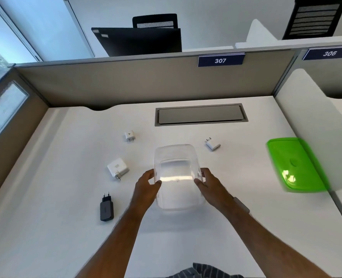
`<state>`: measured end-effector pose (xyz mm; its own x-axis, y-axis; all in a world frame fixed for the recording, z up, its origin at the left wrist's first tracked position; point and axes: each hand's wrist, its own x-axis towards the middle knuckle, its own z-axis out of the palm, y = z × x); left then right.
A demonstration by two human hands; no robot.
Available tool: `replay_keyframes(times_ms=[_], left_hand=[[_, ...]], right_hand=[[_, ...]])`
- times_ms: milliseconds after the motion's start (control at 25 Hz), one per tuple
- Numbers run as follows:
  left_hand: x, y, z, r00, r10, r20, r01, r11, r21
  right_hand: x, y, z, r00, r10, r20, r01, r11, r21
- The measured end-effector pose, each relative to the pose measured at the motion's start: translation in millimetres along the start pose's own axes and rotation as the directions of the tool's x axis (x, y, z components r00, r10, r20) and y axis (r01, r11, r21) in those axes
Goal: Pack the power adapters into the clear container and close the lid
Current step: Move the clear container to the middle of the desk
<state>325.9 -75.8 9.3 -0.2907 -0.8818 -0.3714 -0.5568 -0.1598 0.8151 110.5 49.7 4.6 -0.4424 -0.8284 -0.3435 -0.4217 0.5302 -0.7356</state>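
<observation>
The clear container (177, 157) stands open and empty at the middle of the white desk. My left hand (146, 185) grips its left wall and my right hand (208, 182) grips its right wall. Its green lid (294, 165) lies apart at the right, against the white divider. Several power adapters lie loose on the desk: a small white one (129, 135) at the back left, a small white one (212, 145) at the back right, a larger white one (117, 169) left of the container, and a black one (106, 208) at the near left.
A grey cable hatch (200, 115) is set into the desk behind the container. Beige partition walls (126, 85) enclose the desk at the back and left, a white divider (306, 127) at the right.
</observation>
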Motion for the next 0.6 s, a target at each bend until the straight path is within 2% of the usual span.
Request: replay_keyframes(times_ms=[600], left_hand=[[20.2,-29.5,-26.4,0.990,0.023,0.140,-0.024,1.000,0.010]], right_hand=[[6.4,-4.7,37.6,0.998,0.048,-0.037,-0.049,0.999,-0.023]])
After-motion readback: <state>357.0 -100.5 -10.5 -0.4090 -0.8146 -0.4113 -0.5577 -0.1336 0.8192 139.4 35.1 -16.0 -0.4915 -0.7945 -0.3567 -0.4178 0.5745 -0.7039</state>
